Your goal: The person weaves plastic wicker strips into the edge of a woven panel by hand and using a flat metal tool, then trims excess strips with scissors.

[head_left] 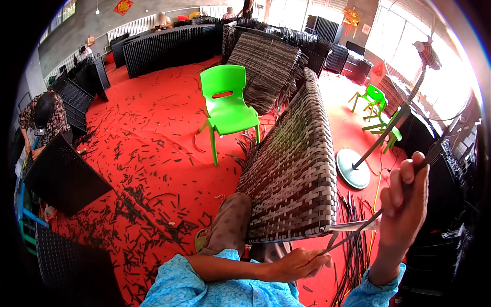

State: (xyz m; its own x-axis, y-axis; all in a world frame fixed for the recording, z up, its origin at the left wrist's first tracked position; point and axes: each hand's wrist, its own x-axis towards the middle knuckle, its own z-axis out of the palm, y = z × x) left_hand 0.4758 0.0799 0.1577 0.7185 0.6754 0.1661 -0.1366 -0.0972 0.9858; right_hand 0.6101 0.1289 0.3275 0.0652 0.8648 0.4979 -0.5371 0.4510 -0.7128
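In the head view, the dark strip [358, 231] might slip or twist if the two hands pull it unevenly, and a hard tug might make it snap. It might also snag on the pale flat piece [341, 226] poking out by the near corner of the woven panel [291, 169], because the two cross there. The panel stands up near the knees, so a big bump might tip it. The loose strips [352, 256] on the red floor [148, 153] could get tangled underfoot.

The left hand [302, 263] is low and pinches the strip near its fingertips. The right hand [406, 199] is up high, fingers curled round the same strip. Between them it slants upward, just beside the panel's corner
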